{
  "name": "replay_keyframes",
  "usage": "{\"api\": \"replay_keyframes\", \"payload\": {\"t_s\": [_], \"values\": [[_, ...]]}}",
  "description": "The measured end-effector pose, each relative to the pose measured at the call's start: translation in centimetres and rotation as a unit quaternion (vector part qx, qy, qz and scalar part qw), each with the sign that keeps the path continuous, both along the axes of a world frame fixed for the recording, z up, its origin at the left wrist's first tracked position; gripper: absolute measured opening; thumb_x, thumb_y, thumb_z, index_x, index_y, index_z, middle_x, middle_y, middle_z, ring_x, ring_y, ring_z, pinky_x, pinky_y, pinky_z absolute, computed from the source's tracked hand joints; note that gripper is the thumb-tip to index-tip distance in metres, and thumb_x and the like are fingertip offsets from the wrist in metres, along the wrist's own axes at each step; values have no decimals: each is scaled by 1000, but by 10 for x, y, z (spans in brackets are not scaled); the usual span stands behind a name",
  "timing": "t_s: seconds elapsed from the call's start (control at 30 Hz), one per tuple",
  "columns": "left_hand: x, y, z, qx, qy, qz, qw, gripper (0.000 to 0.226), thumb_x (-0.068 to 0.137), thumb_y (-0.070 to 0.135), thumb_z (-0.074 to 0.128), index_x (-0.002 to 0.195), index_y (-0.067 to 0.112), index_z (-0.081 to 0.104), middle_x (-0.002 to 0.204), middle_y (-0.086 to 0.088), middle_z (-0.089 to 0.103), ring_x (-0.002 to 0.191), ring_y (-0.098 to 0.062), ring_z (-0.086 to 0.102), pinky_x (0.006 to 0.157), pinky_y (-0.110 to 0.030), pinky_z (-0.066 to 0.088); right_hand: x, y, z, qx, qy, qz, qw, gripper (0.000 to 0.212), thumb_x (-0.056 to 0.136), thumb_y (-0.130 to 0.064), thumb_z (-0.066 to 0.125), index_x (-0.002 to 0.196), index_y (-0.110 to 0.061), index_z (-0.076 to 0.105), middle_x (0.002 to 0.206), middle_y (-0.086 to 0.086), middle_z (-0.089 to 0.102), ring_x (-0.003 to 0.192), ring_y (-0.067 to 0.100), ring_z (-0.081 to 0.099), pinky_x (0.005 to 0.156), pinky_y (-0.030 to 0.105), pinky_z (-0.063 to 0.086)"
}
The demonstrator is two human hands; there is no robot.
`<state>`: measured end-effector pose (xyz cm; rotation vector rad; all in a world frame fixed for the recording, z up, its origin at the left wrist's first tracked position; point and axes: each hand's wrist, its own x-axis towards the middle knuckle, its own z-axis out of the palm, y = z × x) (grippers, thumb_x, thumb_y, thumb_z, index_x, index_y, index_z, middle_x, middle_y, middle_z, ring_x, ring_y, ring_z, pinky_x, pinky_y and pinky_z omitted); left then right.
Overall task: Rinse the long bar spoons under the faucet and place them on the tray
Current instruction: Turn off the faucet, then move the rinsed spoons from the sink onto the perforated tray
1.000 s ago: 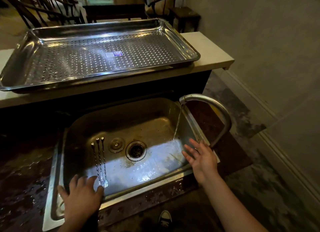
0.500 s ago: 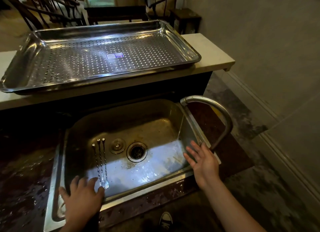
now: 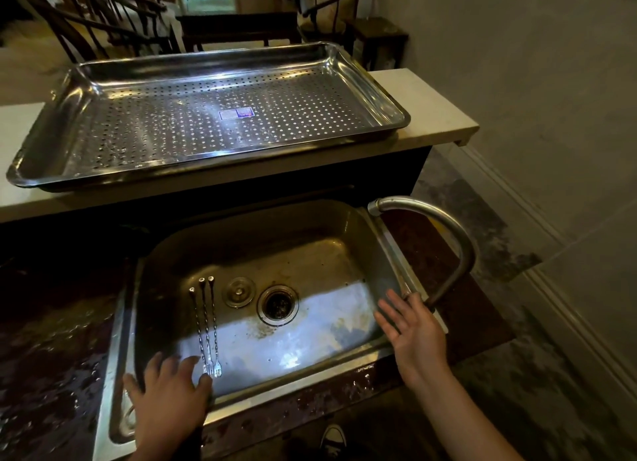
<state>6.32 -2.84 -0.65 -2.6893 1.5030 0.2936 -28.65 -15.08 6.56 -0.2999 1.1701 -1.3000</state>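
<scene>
Three spoons (image 3: 206, 326) lie side by side on the floor of the sink (image 3: 275, 240), just ahead of the left hand (image 3: 169, 397). Their forked ends point back at its thumb, and their knobbed ends point away from it. That hand lies flat over the near rim with its fingers spread, holding nothing. I cannot tell whether the thumb tip touches the spoons.

A round plug (image 3: 238, 291) sits just right of the spoons, with the drain (image 3: 278, 303) beside it, both between the two hands. The right hand (image 3: 415, 333) hovers over the sink's right edge with its fingers straight and apart, also holding nothing. The foot of the faucet (image 3: 451, 229) stands just past its fingertips, and the spout arches up and back toward the basin.

The perforated tray (image 3: 172, 126) sits well beyond both hands on a pale bench (image 3: 427, 109). A wet dark bench (image 3: 51, 322) lies left of the left hand.
</scene>
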Motion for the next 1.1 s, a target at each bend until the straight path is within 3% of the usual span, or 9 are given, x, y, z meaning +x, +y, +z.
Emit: {"api": "replay_keyframes", "payload": {"t_s": [0.13, 0.27, 0.47, 0.63, 0.77, 0.97, 1.1], "values": [[1, 2, -2, -1, -4, -8, 1000, 52, 72, 54, 43, 116, 35, 64, 125, -1, 61, 135, -28, 37, 109, -59, 12, 3, 5, 3, -33, 34, 15, 999, 43, 100, -25, 56, 141, -19, 46, 116, 16, 73, 106, 31, 72, 83, 42, 57], [2, 1, 0, 6, 8, -2, 1000, 44, 81, 53, 47, 121, 38, 60, 131, 1, 58, 139, -26, 32, 112, -58, 7, 19, 9, 10, -83, 93, 52, 991, 61, 88, -28, 66, 145, -25, 43, 111, 13, 76, 104, 30, 72, 85, 44, 55], [5, 2, 3, 0, 25, -5, 1000, 50, 78, 53, 43, 122, 37, 60, 129, 3, 56, 139, -26, 30, 113, -56, 7, 55, 13, -1, -65, 94, 132, 985, 27, 96, -13, 61, 122, -18, 63, 103, 18, 76, 96, 33, 74, 74, 35, 61], [24, 2, 14, -29, 26, -3, 999, 51, 77, 51, 45, 121, 30, 61, 133, -2, 53, 140, -27, 26, 109, -51, 25, 86, 11, -17, -9, 107, 230, 967, 18, 95, -13, 64, 112, -10, 68, 96, 19, 76, 87, 33, 74, 72, 37, 60], [57, 3, 19, -64, -5, -20, 998, 56, 74, 47, 49, 124, 25, 61, 142, -9, 49, 141, -31, 28, 112, -53, 21, 120, 4, -26, 19, 151, 340, 928, 13, 96, -14, 64, 107, -8, 69, 89, 16, 77, 76, 25, 72, 73, 37, 61], [87, 5, 10, -39, -10, -47, 998, 70, 84, 54, 32, 148, 27, 34, 162, -8, 14, 150, -27, 0, 122, -49, 5, 191, -16, -34, 38, 216, 456, 863, 8, 95, -3, 60, 93, -7, 67, 83, 16, 69, 66, 23, 61, 65, 34, 53], [89, 7, 5, -53, -3, -50, 997, 70, 87, 56, 29, 148, 24, 34, 162, -8, 14, 149, -23, -2, 121, -46, 5, 242, -25, -64, 38, 276, 501, 819, 12, 95, -3, 58, 91, -8, 67, 78, 12, 69, 61, 19, 61, 63, 33, 54]]}}
